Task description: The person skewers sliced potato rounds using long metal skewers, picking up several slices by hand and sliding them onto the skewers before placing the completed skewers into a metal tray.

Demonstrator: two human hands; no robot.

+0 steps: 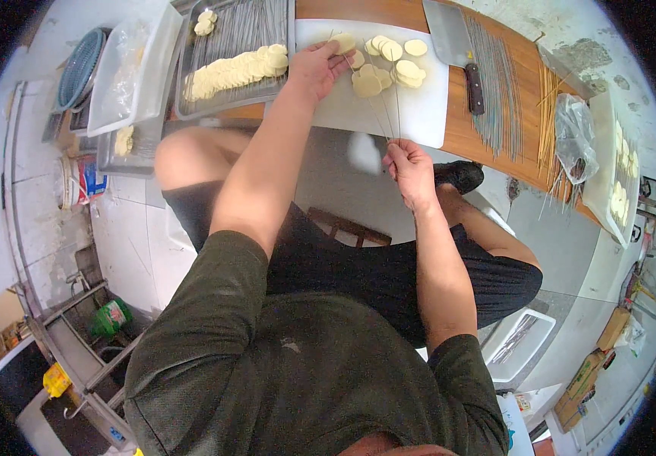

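Observation:
My left hand [316, 70] pinches a pale round slice [343, 42] at the upper left of the white cutting board [427, 99]. My right hand [408, 169], in front of the board's near edge, grips several thin skewers [393, 114] that reach up to the slices. Other pale slices [410, 72] lie in small groups on the board, some around the skewers' upper ends. Just left of the board, a metal tray [181, 76] holds rows of thin skewers and a long overlapping line of slices [229, 74].
A cleaver [450, 38], loose metal skewers [495, 91], bamboo sticks [548, 106] and a plastic bag [575, 137] lie rightward on the wooden table [529, 61], beside a white tray [609, 213] of slices. White bins [123, 68] and a blue basket [77, 64] stand left.

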